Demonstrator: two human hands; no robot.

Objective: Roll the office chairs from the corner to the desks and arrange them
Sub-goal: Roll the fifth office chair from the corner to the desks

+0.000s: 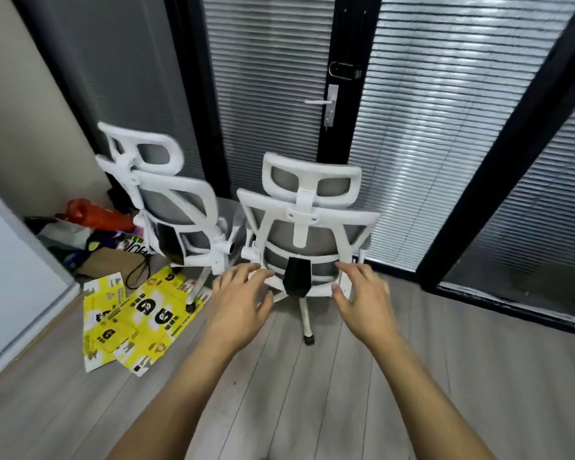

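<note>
Two white-framed office chairs with grey mesh backs stand in the corner, both with their backs toward me. The nearer chair (307,227) is in the middle, in front of a glass door. The second chair (176,207) stands to its left, turned slightly. My left hand (238,303) reaches out with fingers spread, close to the left edge of the nearer chair's lower back frame. My right hand (362,293) is spread open at the right edge of the same frame, its fingertips at or nearly on the frame. Neither hand grips anything.
Yellow printed flattened cartons (130,313) lie on the wooden floor left of the chairs. A heap of bags with a red object (93,214) fills the corner. A white cabinet (17,287) stands at the left. Glass partitions with blinds (445,127) and a door handle (322,101) lie behind.
</note>
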